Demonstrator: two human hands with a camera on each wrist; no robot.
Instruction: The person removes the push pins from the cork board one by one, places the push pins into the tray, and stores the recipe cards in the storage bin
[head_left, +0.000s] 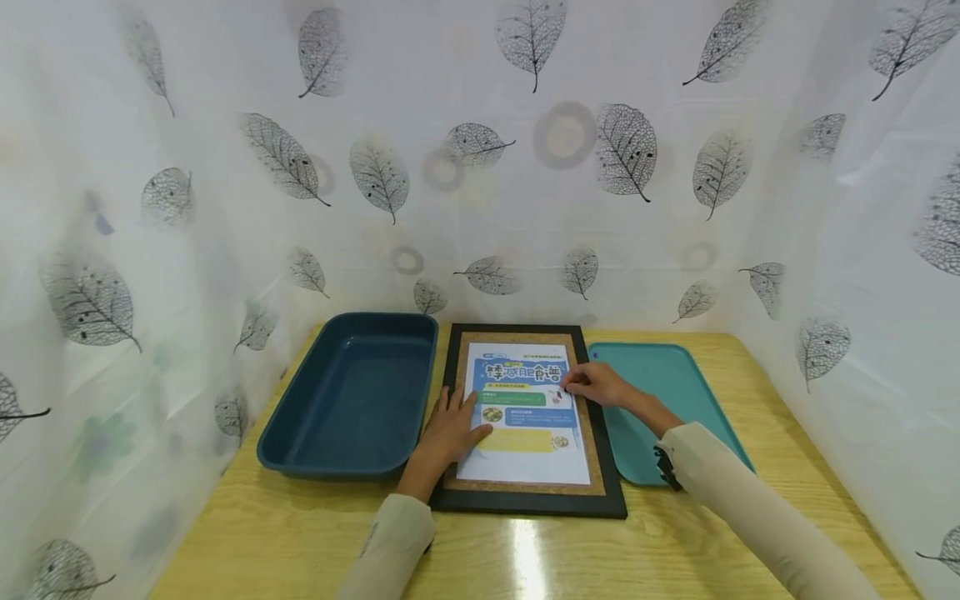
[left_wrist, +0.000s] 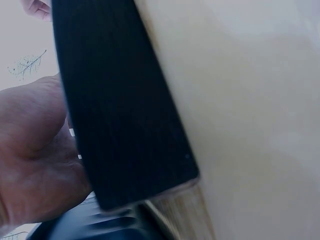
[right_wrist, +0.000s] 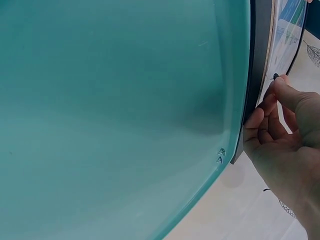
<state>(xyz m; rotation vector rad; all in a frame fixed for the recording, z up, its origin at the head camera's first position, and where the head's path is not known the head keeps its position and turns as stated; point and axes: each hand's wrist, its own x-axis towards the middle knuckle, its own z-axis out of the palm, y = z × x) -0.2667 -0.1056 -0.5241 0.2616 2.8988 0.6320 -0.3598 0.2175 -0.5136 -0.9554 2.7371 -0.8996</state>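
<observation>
A printed poster [head_left: 525, 462] with blue, green and yellow blocks lies on a cork board [head_left: 592, 417] in a black frame [head_left: 525, 502]. My left hand [head_left: 448, 427] rests with spread fingers across the board's left edge and onto the poster. In the left wrist view this hand [left_wrist: 37, 155] shows beside the dark frame [left_wrist: 122, 110]. My right hand [head_left: 600, 384] is over the poster's right edge, pinching a small black push pin [right_wrist: 275, 76] between thumb and index finger. Its needle points toward the board.
A deep dark blue tray [head_left: 348, 471] stands left of the board. On the right lies a shallow turquoise tray [head_left: 697, 392], with small shiny bits [right_wrist: 220, 155] near its edge in the right wrist view. A leaf-patterned curtain [head_left: 480, 225] surrounds the wooden table [head_left: 480, 550].
</observation>
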